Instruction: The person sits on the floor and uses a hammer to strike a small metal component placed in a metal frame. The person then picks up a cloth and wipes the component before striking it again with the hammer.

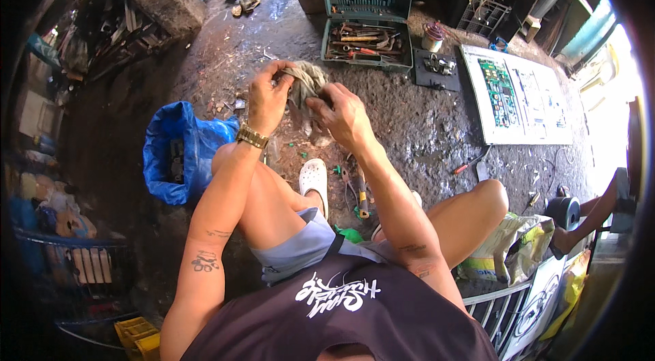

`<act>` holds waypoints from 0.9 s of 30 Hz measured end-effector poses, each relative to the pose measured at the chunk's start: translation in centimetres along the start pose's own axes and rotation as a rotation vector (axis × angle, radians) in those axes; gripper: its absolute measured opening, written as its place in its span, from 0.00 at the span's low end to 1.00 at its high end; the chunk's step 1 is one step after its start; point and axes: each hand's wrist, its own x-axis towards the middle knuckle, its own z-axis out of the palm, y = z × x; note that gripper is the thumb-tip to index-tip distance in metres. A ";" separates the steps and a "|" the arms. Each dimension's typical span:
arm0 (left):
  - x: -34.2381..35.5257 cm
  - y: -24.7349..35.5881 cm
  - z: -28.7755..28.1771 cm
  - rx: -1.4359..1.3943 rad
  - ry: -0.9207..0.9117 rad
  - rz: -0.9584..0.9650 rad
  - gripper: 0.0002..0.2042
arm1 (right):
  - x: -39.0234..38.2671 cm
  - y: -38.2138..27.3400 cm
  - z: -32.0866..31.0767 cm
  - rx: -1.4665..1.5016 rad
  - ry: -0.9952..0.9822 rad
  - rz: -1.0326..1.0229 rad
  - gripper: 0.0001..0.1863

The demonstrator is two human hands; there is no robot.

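A crumpled grey-beige rag (305,87) hangs between my hands above the dirt floor. My left hand (270,96), with a gold-coloured watch (252,135) on its wrist, pinches the rag's upper left part. On the other side, the fingers of my right hand (339,114) are closed on the rag's right edge. Its lower end hangs loose. Beneath my right forearm lie pliers (350,187) and a yellow-and-black handled tool (362,203), whose far end I cannot make out.
An open green toolbox (367,59) full of hand tools stands ahead. To its right are a metal part on a dark plate (428,80) and a white panel (531,130) bearing circuit boards. A blue bag (201,156) sits left of my knee. Another person's limb (588,223) shows far right.
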 end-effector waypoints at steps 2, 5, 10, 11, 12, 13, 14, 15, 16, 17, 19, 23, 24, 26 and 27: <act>-0.3 0.3 0.0 0.315 0.031 0.236 0.06 | -1.1 0.4 -0.6 -0.021 -0.023 0.067 0.12; -0.7 0.5 -0.5 0.661 -0.050 0.435 0.09 | -3.1 1.3 -1.8 -0.034 0.066 0.032 0.11; 2.8 -2.1 -6.3 0.919 0.001 0.142 0.07 | -7.9 0.7 -6.4 -0.134 -0.171 0.130 0.08; 3.4 -3.1 -8.4 0.867 -0.016 0.205 0.08 | -9.0 0.5 -7.6 -0.086 -0.107 0.119 0.07; 3.0 -4.4 -9.2 0.892 0.032 0.362 0.08 | -9.8 0.5 -9.2 -0.035 -0.090 0.097 0.05; 3.0 -5.6 -10.5 0.991 0.014 0.132 0.09 | -10.4 0.8 -10.8 0.007 0.069 0.231 0.07; 2.4 -6.4 -12.2 0.957 0.012 0.118 0.09 | -10.8 1.4 -13.5 0.032 0.121 0.454 0.08; 2.5 -6.8 -13.3 0.968 -0.010 0.011 0.09 | -10.8 1.9 -14.9 0.094 0.251 0.636 0.08; 2.4 -6.9 -13.7 0.897 -0.015 0.175 0.09 | -11.0 2.0 -15.7 0.063 0.354 0.578 0.09; 1.6 -6.6 -14.1 0.886 -0.085 0.174 0.09 | -10.9 2.1 -16.1 -0.013 0.302 0.601 0.08; 1.9 -4.8 -14.2 0.743 -0.180 0.249 0.10 | -10.2 1.8 -15.2 0.083 0.226 0.431 0.08; 3.8 1.1 -13.8 0.526 -0.343 0.383 0.11 | -7.5 -1.2 -9.6 0.124 0.113 0.100 0.14; 4.2 2.6 -13.7 0.491 -0.370 0.393 0.11 | -6.5 -2.1 -8.3 0.178 0.051 0.139 0.15; 4.9 5.2 -13.4 0.388 -0.402 0.431 0.13 | -4.8 -3.7 -6.3 0.216 -0.005 0.105 0.17; 4.9 6.3 -13.1 0.382 -0.423 0.375 0.13 | -4.3 -4.5 -5.3 0.199 -0.012 0.076 0.18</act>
